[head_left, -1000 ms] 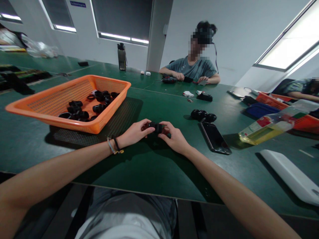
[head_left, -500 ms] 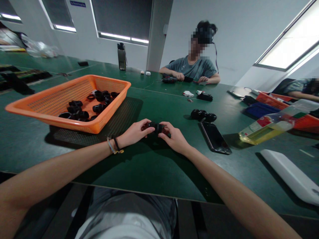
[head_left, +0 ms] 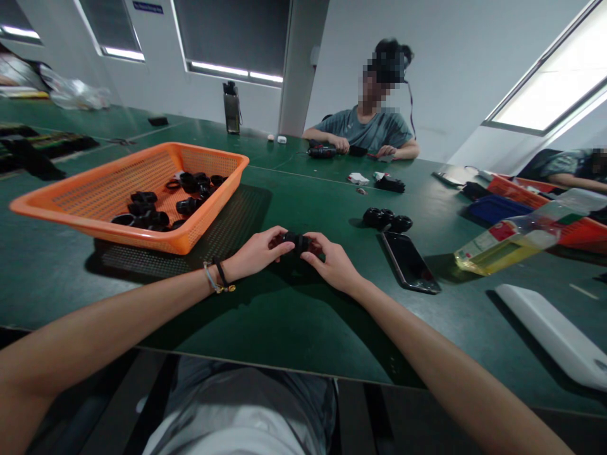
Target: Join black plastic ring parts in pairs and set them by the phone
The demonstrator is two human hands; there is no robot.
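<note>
Between the fingertips of both hands is a small black cylindrical piece that looks like a plastic pipe fitting (head_left: 297, 242), held roughly level just above the green table (head_left: 265, 335). My left hand (head_left: 258, 254) pinches its left end with thumb and fingers. On its right end, my right hand (head_left: 334, 262) is closed in a similar grip. The fingers cover both ends of the piece. To the left, an orange perforated basket (head_left: 183, 243) contains several black fittings (head_left: 149, 218) and a loose black ring. More black fittings (head_left: 386, 220) lie right of my right hand.
A phone (head_left: 410, 262), an oil bottle (head_left: 507, 243) with yellow liquid and a white case (head_left: 550, 335) lie to the right. Across the table, another person (head_left: 363, 129) sits near a power drill (head_left: 321, 152). A dark water bottle (head_left: 232, 109) stands at the back.
Both hands keep their grip on the fitting in the same place; at most the right fingers shift very slightly. Everything else stays where it was.
</note>
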